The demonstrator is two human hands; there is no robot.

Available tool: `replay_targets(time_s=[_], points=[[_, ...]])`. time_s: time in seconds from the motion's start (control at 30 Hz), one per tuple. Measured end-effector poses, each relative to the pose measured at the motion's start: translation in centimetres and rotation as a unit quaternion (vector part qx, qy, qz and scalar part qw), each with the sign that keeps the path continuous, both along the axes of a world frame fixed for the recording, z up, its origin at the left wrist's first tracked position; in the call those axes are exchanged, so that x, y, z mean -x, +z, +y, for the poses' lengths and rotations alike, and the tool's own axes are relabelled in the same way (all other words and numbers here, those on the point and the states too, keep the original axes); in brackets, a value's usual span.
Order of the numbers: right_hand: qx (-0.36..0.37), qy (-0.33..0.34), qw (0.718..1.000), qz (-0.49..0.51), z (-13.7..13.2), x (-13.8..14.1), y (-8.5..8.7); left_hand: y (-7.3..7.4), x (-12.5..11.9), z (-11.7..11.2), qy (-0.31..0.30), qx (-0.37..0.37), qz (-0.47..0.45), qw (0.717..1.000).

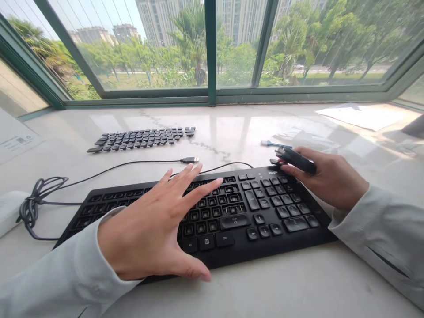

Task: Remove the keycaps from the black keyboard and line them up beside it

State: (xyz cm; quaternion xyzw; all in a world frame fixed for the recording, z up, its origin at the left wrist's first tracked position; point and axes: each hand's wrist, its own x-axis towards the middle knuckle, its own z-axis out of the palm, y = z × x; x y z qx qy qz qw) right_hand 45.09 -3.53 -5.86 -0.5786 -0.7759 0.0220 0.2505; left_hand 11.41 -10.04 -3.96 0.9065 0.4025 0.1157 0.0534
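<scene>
A black keyboard (291, 236) lies across the counter in front of me. Much of its left and middle section shows bare switch sockets, while the number pad, arrow keys and a few bottom-row keys have their caps on. My left hand (159, 225) is spread over the middle of the keyboard, fingers apart and holding nothing. My right hand (331, 176) grips a compact black-handled tool (300, 161) with a metallic tip, above the keyboard's top right corner. Its exact kind is unclear. Loose black keycaps (145, 140) stand in rows behind the keyboard.
A blue-handled brush (276, 144) and clear plastic (308, 137) lie at the back right, near a white sheet (364, 117). A USB plug (190, 160) rests behind my left hand. Its bundled cable (31, 205) lies left, beside a white object (11, 207). Windows border the counter.
</scene>
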Motion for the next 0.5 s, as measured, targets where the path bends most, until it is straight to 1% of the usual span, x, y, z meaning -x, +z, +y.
replay_targets(time_s=[0.1, 0.23, 0.4, 0.5], points=[[0.034, -0.015, 0.999, 0.008, 0.1, -0.1, 0.4, 0.2, 0.3, 0.5, 0.015, 0.034, 0.038, 0.999], [0.059, -0.023, 0.998, -0.023, 0.3, -0.6, 1.1, 0.6, 0.3, 0.7, 0.013, 0.060, 0.056, 0.997], [0.073, 0.007, 0.996, -0.058, 0.2, -1.0, 2.0, 0.7, 0.4, 0.6, -0.009, 0.063, 0.051, 0.997], [0.114, 0.027, 0.990, -0.083, -0.2, -1.3, 2.7, 0.9, 0.5, 0.4, -0.021, 0.068, 0.045, 0.996]])
